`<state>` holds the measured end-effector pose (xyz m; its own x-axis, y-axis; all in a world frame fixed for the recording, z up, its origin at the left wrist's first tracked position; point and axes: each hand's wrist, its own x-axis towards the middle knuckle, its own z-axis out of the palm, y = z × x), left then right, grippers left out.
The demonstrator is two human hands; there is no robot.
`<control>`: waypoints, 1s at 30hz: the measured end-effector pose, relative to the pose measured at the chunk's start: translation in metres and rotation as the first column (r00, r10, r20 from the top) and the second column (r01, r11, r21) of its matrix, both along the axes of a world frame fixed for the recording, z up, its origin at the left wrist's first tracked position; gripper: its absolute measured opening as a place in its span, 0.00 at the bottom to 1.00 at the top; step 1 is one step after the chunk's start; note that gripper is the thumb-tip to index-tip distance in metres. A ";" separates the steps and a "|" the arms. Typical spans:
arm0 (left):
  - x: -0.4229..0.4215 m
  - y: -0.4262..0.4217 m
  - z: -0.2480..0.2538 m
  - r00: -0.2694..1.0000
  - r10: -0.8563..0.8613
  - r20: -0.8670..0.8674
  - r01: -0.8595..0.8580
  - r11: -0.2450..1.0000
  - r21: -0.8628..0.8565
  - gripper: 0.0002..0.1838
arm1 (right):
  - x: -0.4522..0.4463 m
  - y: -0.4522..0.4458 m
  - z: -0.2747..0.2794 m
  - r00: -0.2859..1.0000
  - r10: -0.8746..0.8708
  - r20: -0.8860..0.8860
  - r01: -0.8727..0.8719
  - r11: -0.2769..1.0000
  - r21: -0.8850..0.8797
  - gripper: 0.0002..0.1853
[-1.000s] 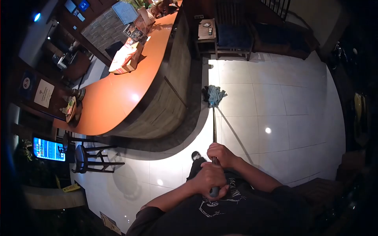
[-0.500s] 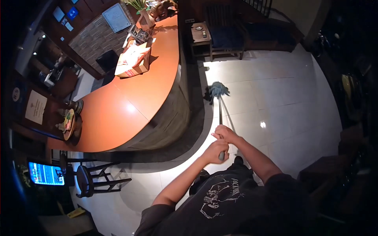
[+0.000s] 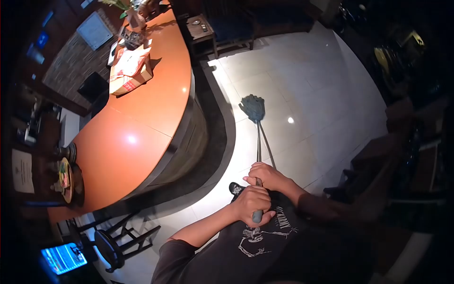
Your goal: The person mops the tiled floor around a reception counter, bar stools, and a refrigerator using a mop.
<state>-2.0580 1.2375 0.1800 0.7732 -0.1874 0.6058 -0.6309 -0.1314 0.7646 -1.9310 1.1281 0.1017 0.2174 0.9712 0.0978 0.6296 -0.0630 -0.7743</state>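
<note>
A mop with a grey-blue string head [image 3: 253, 108] rests on the pale tiled floor [image 3: 302, 102], its pole running back toward my body. My left hand [image 3: 253, 205] is wrapped round the top end of the handle, close to my dark shirt. Just ahead of it, my right hand [image 3: 266, 176] closes round the pole lower down. The tip of the handle pokes out below my left hand. One dark shoe [image 3: 235, 189] shows beside the hands.
A curved orange counter [image 3: 156, 111] with a dark base fills the left, bearing a cardboard box [image 3: 131, 71] and a plate of items [image 3: 65, 180]. A dark stool [image 3: 109, 248] stands lower left, a small table [image 3: 200, 29] at the back, dark furniture [image 3: 373, 154] at the right.
The view has turned, so the counter and stool sit differently in it. The mop head has left the counter's dark base edge and lies farther out on the pale tiles. Both hands keep their hold.
</note>
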 end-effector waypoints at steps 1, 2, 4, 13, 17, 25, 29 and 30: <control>-0.004 0.000 -0.002 1.000 -0.021 -0.002 0.021 1.000 -0.002 0.18 | -0.009 -0.003 -0.005 0.999 -0.025 -0.032 0.025 1.000 -0.003 0.21; -0.007 -0.002 -0.001 0.999 -0.036 0.032 0.035 0.999 0.042 0.17 | -0.014 -0.007 -0.011 1.000 -0.023 -0.020 0.023 0.999 0.023 0.22; -0.013 -0.013 -0.007 0.999 -0.052 -0.001 0.052 0.997 0.054 0.17 | -0.021 -0.017 -0.018 0.999 -0.044 -0.001 0.044 0.998 0.052 0.22; -0.017 -0.078 -0.032 0.999 0.010 0.034 -0.013 0.996 0.092 0.16 | -0.039 -0.077 -0.026 0.868 -0.490 0.079 0.455 0.851 0.263 0.21; -0.003 -0.113 -0.065 0.996 0.041 -0.078 -0.033 0.994 0.104 0.16 | -0.056 -0.143 -0.087 0.658 -0.685 -0.312 0.683 0.718 -0.138 0.35; 0.002 -0.146 -0.172 0.979 -0.035 -0.199 0.119 0.896 0.429 0.24 | -0.115 -0.232 -0.032 0.213 -0.824 -0.525 0.568 0.542 -0.620 0.27; 0.007 -0.179 -0.171 0.895 -0.048 -0.444 0.397 0.540 0.742 0.20 | -0.144 -0.237 0.009 0.610 -0.769 -0.193 0.522 0.573 -0.631 0.43; 0.007 -0.190 -0.192 0.949 -0.029 -0.314 0.268 0.596 0.757 0.18 | -0.151 -0.244 0.011 0.682 -0.716 -0.149 0.540 0.629 -0.559 0.44</control>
<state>-2.0511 1.0480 -0.0123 0.7836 -0.6201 -0.0368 -0.5077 -0.6735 0.5373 -2.0824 0.8839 0.1125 0.7205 0.4848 -0.4958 0.0125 -0.7239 -0.6898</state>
